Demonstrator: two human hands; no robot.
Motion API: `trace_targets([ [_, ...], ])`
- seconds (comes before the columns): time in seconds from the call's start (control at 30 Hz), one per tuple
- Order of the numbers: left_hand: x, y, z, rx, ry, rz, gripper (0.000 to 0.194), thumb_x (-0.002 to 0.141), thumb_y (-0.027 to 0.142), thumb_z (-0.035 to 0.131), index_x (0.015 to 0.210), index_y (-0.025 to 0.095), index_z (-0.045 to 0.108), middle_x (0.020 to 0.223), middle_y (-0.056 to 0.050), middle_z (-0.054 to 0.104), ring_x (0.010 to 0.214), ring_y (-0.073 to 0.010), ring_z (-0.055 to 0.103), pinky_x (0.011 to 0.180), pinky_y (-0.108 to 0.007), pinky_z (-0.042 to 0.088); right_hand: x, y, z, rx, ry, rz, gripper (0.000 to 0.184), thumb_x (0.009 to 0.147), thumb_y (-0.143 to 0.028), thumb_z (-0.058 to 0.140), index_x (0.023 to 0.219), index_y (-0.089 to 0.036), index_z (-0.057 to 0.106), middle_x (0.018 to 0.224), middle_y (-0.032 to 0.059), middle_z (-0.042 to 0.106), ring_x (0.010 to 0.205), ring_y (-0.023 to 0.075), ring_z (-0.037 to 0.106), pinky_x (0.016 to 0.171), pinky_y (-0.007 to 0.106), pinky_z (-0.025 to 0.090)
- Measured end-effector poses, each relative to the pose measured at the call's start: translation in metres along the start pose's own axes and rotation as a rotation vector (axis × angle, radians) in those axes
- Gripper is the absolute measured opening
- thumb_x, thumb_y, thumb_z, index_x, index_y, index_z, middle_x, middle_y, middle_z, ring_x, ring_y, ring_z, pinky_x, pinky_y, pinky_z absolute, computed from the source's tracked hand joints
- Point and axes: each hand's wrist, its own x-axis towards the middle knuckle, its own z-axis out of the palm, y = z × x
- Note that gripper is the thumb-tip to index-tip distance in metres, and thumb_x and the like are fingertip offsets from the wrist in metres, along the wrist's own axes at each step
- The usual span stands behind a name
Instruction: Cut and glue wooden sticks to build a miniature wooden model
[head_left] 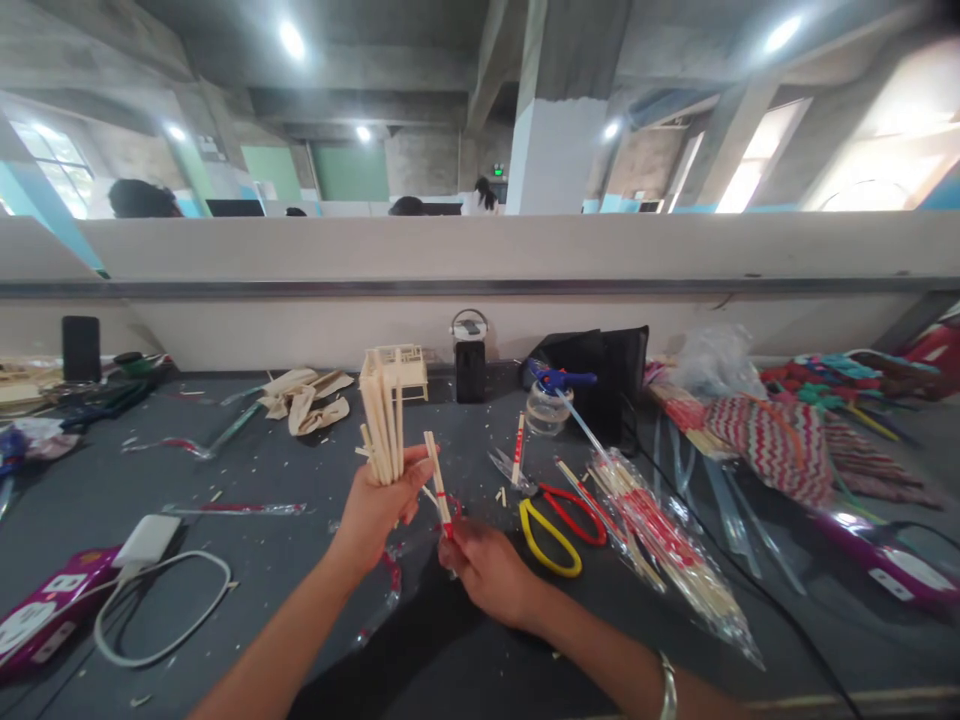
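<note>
A bundle of wooden chopsticks [383, 420] stands upright in my left hand [382, 505], whose fingers are wrapped round its lower end. My right hand [484, 565] pinches a pair of chopsticks with a red band [439, 482], tilted, close beside my left hand. Some clear wrapper shows near my right fingers. Scissors with one red and one yellow handle [551, 537] lie just right of my right hand. Behind them is a short red-printed chopstick piece [518, 450]. Farther right lies a plastic pack of chopsticks [667, 540].
A small stick-built frame [405, 372] stands at the back, near a black phone [470, 372]. A blue glue gun [559, 378] rests by a clear tape roll [547, 410]. Torn paper wrappers [304, 395], a white cable [165, 655] and a purple power strip [64, 610] lie left.
</note>
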Motion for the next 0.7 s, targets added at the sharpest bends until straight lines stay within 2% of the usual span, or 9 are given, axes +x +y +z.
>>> trace_targets([
  [0.13,-0.001,0.001,0.007,-0.017,-0.04,-0.038,0.036,0.066,0.04,0.075,0.088,0.012,0.068,0.044,0.01,0.034,0.038,-0.0041,0.027,0.037,-0.019,0.026,-0.006,-0.004,-0.005,0.124,-0.012,-0.007,0.03,0.095,-0.027,0.032,0.074,-0.019,0.052,0.072,0.0032,0.06,0.07,0.0148,0.056,0.069,0.024,0.041],
  [0.23,0.005,-0.004,0.0,-0.06,0.02,0.01,0.04,0.071,0.043,0.07,0.097,0.013,0.066,0.044,0.011,0.028,0.038,-0.0045,0.024,0.038,-0.019,0.027,-0.011,-0.007,-0.012,0.243,0.001,0.024,0.036,0.096,-0.035,0.029,0.07,-0.019,0.049,0.068,0.0008,0.056,0.068,0.0133,0.054,0.068,0.024,0.04],
  [0.27,0.007,-0.004,-0.004,-0.028,0.065,0.049,0.041,0.074,0.044,0.066,0.101,0.014,0.065,0.046,0.011,0.028,0.039,-0.0048,0.024,0.038,-0.019,0.027,-0.013,-0.007,-0.015,0.289,0.005,0.035,0.039,0.096,-0.038,0.03,0.068,-0.019,0.048,0.066,0.0,0.054,0.066,0.0127,0.053,0.067,0.024,0.039],
  [0.33,0.013,-0.004,-0.014,0.173,0.142,0.186,0.038,0.08,0.044,0.059,0.105,0.016,0.065,0.05,0.008,0.034,0.041,-0.0061,0.03,0.04,-0.02,0.028,-0.017,-0.006,-0.021,0.398,-0.003,0.059,0.043,0.095,-0.045,0.031,0.065,-0.019,0.047,0.062,-0.0015,0.05,0.062,0.0114,0.049,0.063,0.023,0.037],
  [0.4,0.017,0.0,-0.023,0.486,0.108,0.427,0.031,0.085,0.037,0.054,0.105,0.018,0.067,0.062,0.002,0.05,0.051,-0.0095,0.045,0.049,-0.022,0.037,-0.021,-0.004,-0.025,0.525,-0.034,0.096,0.048,0.093,-0.051,0.033,0.061,-0.018,0.046,0.058,-0.0025,0.046,0.057,0.0103,0.045,0.058,0.023,0.035],
  [0.47,0.017,0.006,-0.028,0.803,-0.078,0.706,0.027,0.087,0.028,0.05,0.106,0.021,0.067,0.09,-0.006,0.062,0.076,-0.0163,0.056,0.067,-0.028,0.044,-0.025,-0.002,-0.029,0.668,-0.068,0.163,0.05,0.089,-0.057,0.038,0.058,-0.018,0.045,0.054,-0.0037,0.042,0.052,0.0091,0.039,0.052,0.022,0.031],
  [0.53,0.013,0.01,-0.027,1.042,-0.329,0.919,0.027,0.087,0.023,0.05,0.11,0.023,0.064,0.112,-0.01,0.062,0.101,-0.0234,0.054,0.085,-0.038,0.041,-0.03,-0.003,-0.032,0.814,-0.107,0.247,0.051,0.085,-0.06,0.044,0.056,-0.018,0.044,0.05,-0.0047,0.04,0.048,0.0079,0.034,0.048,0.022,0.027],
  [0.6,0.005,0.012,-0.02,1.192,-0.574,1.007,0.027,0.088,0.021,0.049,0.112,0.022,0.061,0.105,-0.009,0.065,0.105,-0.0241,0.053,0.094,-0.043,0.035,-0.037,-0.006,-0.037,0.934,-0.147,0.315,0.051,0.082,-0.06,0.049,0.054,-0.018,0.043,0.048,-0.0054,0.038,0.045,0.0069,0.031,0.046,0.022,0.025],
  [0.7,-0.004,0.01,-0.015,1.275,-0.885,0.99,0.02,0.091,0.021,0.044,0.101,0.017,0.061,0.08,-0.006,0.066,0.08,-0.0176,0.059,0.084,-0.033,0.041,-0.058,-0.011,-0.046,0.983,-0.264,0.365,0.05,0.08,-0.06,0.051,0.053,-0.017,0.044,0.047,-0.0054,0.038,0.044,0.0062,0.03,0.045,0.021,0.023],
])
